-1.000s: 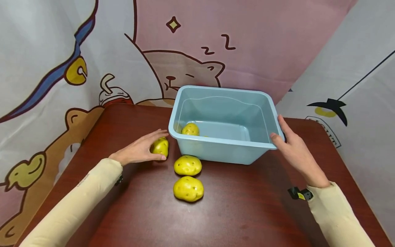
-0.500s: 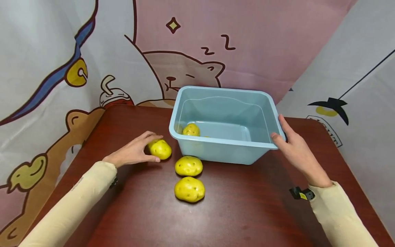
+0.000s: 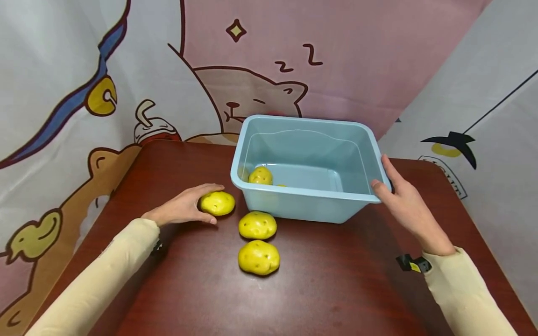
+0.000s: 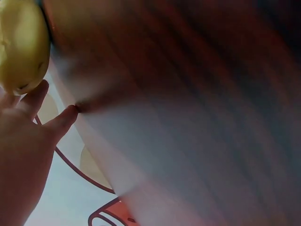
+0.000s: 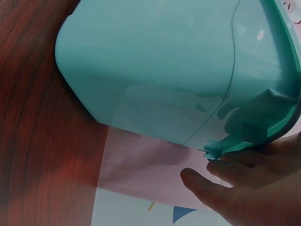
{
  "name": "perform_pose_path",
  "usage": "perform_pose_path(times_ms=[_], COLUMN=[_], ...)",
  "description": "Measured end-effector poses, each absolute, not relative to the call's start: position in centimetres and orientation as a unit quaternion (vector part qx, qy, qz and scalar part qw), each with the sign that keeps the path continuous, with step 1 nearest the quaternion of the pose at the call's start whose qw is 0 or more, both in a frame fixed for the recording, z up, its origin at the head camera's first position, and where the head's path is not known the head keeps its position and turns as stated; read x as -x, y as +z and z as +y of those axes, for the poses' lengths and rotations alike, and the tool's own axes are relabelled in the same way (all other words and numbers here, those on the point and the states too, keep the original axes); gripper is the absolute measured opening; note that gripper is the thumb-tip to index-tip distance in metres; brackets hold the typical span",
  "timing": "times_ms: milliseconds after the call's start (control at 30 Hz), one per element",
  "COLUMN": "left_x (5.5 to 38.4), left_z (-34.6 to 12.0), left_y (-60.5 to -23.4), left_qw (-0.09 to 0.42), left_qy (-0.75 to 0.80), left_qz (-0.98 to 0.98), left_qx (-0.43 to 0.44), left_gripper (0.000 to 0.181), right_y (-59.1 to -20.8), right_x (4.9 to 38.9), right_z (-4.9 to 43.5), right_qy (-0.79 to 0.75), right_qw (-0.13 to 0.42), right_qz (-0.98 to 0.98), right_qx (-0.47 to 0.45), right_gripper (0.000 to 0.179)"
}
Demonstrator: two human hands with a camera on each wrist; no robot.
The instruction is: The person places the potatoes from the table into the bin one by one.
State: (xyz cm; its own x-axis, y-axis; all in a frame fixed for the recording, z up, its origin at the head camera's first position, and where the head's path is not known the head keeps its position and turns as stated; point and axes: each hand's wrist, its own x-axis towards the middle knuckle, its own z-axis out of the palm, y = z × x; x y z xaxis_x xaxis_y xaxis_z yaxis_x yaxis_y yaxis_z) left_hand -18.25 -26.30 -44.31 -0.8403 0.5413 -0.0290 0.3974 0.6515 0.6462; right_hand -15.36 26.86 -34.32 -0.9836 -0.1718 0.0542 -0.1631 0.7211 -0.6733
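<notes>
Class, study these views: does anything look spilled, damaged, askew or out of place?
Nothing stands out. The blue bin stands upright without visible cracks, and the three yellow potatoes outside it look whole. A yellow sliver inside is too hidden to judge.

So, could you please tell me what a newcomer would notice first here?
Probably the large blue tub toward the back of the table, gripped by the right hand. Next, two bright yellow potatoes lie in front of it, while the left hand cups another potato to their left. Behind, a cartoon animal sleeps.
</notes>
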Motion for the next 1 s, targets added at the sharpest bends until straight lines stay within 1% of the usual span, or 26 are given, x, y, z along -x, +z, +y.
perform_pose_path(times_ms=[100,233,533,767,1000], left_x=[18.2,18.3,17.9,17.2,16.5], left_z=[-26.3,-26.1,-25.8,-25.5,-25.3], left_y=[-44.3,-44.3,-44.4,-42.8,-40.7], left_qw=[0.112,0.100,0.071,0.025,-0.023], left_qy=[0.327,0.330,0.324,0.331,0.342], left_qz=[0.903,0.904,0.911,0.915,0.913], left_qx=[-0.255,-0.255,-0.243,-0.231,-0.223], left_gripper=[0.089,0.081,0.077,0.071,0.071], right_y=[-34.4,-34.4,-34.5,-34.5,-34.4], right_x=[15.3,15.2,15.3,15.2,15.2], right_z=[26.9,26.9,26.8,26.8,26.9], right_qy=[-0.362,-0.365,-0.377,-0.383,-0.385], right_qw=[0.004,0.001,0.003,0.004,0.006], right_qz=[0.928,0.926,0.921,0.919,0.918], right_qx=[0.093,0.095,0.096,0.098,0.095], right_gripper=[0.075,0.075,0.075,0.075,0.076])
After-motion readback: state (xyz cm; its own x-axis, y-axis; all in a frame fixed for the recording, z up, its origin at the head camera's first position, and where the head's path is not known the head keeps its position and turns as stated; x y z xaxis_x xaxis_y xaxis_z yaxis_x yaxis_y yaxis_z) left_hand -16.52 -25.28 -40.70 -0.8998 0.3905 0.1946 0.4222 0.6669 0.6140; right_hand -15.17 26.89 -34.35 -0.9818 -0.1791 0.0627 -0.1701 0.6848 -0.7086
